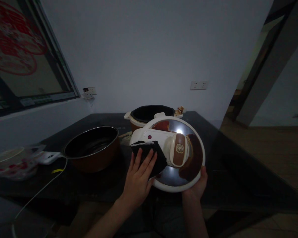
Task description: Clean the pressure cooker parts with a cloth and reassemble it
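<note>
A round pressure cooker lid [171, 177] with a white rim, shiny top and brown-and-cream knob is held tilted above the table's front part. My right hand [196, 188] grips its lower right rim from beneath, partly hidden by it. My left hand [139, 181] presses a folded black cloth [149, 157] against the lid's white arm, fingers laid over the cloth. Behind the lid stands the cooker body [134, 125], open at the top and partly covered from view. A brown pot [94, 162] with a dark inside sits left of my left hand.
The black table [228, 165] meets a pale wall. At the left edge lies a clear plastic bag [17, 165] with red marks, beside a white power strip [48, 157] whose cable [39, 191] hangs over the front edge. Wall sockets [198, 85] are at the back.
</note>
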`<state>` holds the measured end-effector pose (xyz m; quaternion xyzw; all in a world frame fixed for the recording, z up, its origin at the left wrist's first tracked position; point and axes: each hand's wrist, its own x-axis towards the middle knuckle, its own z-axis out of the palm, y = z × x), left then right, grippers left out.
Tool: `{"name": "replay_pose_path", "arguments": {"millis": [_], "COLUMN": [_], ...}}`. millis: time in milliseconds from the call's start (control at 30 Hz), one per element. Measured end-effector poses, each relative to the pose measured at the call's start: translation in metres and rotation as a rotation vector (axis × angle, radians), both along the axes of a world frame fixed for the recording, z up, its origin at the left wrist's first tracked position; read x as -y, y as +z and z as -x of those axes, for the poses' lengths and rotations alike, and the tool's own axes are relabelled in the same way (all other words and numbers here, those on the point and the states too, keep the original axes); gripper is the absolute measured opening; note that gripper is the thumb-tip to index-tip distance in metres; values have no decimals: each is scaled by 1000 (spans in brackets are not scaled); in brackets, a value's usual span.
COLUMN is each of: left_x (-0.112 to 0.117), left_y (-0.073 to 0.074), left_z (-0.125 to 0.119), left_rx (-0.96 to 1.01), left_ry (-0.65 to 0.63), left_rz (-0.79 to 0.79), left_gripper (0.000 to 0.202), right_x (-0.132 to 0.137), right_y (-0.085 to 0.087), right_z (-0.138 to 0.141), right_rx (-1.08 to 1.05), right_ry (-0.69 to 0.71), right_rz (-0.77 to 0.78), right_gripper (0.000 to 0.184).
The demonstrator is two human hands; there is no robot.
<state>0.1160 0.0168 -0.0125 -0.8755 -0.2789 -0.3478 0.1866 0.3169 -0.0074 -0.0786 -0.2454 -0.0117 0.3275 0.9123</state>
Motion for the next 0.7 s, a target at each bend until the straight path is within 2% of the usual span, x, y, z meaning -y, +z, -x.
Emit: {"name": "replay_pose_path", "arguments": {"millis": [133, 200, 267, 400, 500, 600, 700], "left_x": [-5, -6, -7, -10, -16, -24, -28], "left_y": [-22, -26, -22, 4, 29, 51, 68], "left_z": [10, 13, 13, 5, -3, -10, -16], "left_rx": [108, 164, 223, 329, 381, 327, 196], "left_ry": [-8, 1, 11, -4, -89, -179, -217], "left_rz": [48, 88, 146, 260, 285, 260, 224], "left_gripper": [74, 71, 68, 65, 63, 55, 44], "right_x": [2, 2, 2, 0, 0, 1, 3], "right_y": [6, 9, 9, 3, 4, 10, 17], "right_z": [2, 2, 2, 0, 0, 1, 3], "right_rx": [-54, -39, -31, -7, 0, -36, -108], "right_ry": [-12, -6, 1, 4, -1, -13, -13], "right_rz": [28, 27, 19, 7, 6, 27, 49], "right_gripper": [34, 37, 39, 39, 38, 36, 34]}}
